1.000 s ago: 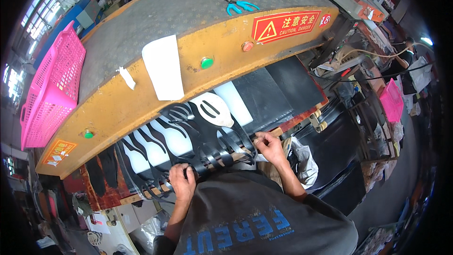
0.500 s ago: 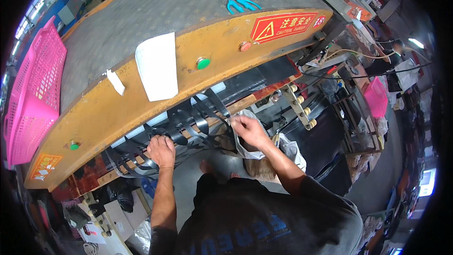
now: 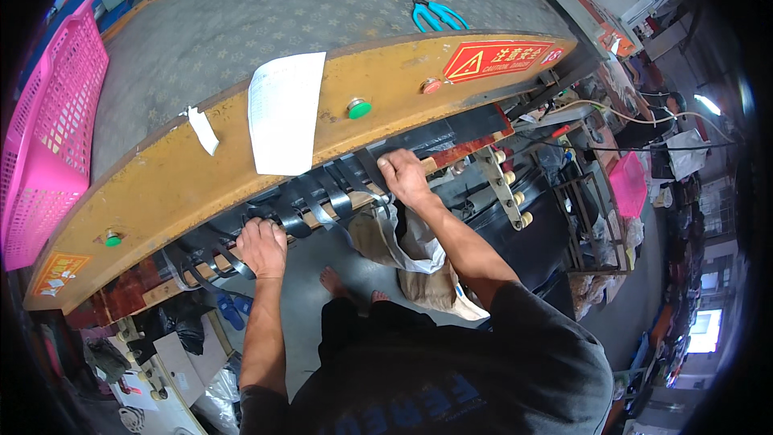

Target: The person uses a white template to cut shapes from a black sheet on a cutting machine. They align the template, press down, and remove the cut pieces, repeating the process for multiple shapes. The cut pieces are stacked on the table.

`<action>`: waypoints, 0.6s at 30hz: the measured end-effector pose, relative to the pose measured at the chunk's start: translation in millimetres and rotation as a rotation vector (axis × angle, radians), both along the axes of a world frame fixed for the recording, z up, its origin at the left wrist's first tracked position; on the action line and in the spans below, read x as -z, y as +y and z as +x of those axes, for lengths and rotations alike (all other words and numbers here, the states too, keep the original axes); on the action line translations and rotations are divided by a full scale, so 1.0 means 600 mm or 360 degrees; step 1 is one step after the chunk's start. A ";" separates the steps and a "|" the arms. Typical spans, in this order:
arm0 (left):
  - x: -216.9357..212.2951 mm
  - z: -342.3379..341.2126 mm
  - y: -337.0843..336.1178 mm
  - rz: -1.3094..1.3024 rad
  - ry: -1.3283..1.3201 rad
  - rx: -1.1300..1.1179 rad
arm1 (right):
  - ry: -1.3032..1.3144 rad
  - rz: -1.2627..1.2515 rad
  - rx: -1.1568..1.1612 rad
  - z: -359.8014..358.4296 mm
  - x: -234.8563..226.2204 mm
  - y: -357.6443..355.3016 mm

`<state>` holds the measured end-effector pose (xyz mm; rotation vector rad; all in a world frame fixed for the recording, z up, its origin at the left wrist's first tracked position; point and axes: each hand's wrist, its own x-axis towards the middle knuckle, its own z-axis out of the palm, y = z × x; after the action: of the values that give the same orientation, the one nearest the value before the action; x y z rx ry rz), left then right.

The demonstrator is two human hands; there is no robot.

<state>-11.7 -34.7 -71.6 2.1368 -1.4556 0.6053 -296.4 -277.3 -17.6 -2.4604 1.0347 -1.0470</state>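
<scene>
Several glossy black strips [image 3: 334, 196] hang in loops over the front edge of the machine's bed, below a yellow beam [image 3: 229, 149]. My left hand [image 3: 262, 248] is closed on the strips at the left, its knuckles up and its fingertips partly hidden. My right hand [image 3: 405, 179] is closed on a strip at the right end of the row, against the wooden edge [image 3: 366, 196]. A white paper sheet [image 3: 286, 113] is fixed to the beam between and above my hands.
Green buttons [image 3: 359, 109] and a red button [image 3: 431, 85] sit on the beam. Teal-handled scissors [image 3: 439, 16] and a pink basket [image 3: 56, 145] rest on top. An open sack [image 3: 439, 294] stands below my right arm, near rollers [image 3: 515, 198].
My right hand has moved up and inward from the strip's hanging end to the bed edge. My left hand has stayed near the left strips. The whole view has shifted slightly.
</scene>
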 end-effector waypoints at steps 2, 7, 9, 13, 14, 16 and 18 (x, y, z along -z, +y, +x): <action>0.001 0.000 -0.005 -0.0026 0.0004 -0.0017 | 0.0274 -0.0188 -0.0003 -0.014 0.043 -0.002; 0.003 -0.001 -0.006 -0.0012 0.0026 -0.0060 | 0.0220 -0.0270 0.0100 -0.003 0.071 -0.001; 0.005 -0.001 -0.004 0.0004 0.0020 -0.0081 | 0.0204 -0.0277 0.0107 -0.002 0.072 0.000; 0.008 0.000 -0.002 0.0022 0.0020 -0.0113 | 0.0193 -0.0336 0.0070 -0.006 0.081 -0.004; 0.009 0.000 -0.002 0.0022 0.0020 -0.0086 | 0.0209 -0.0295 0.0085 -0.009 0.083 -0.005; 0.006 -0.007 0.002 0.0012 0.0068 -0.0055 | 0.0152 -0.0328 0.0038 -0.014 0.084 0.000; -0.002 -0.022 0.013 0.0055 0.0086 -0.0055 | 0.0168 -0.0240 0.0024 -0.026 0.079 0.014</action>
<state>-24.9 -26.6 -70.6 2.1916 -1.4128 0.5343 -312.1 -268.9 -65.2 -2.6578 1.0424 -1.0456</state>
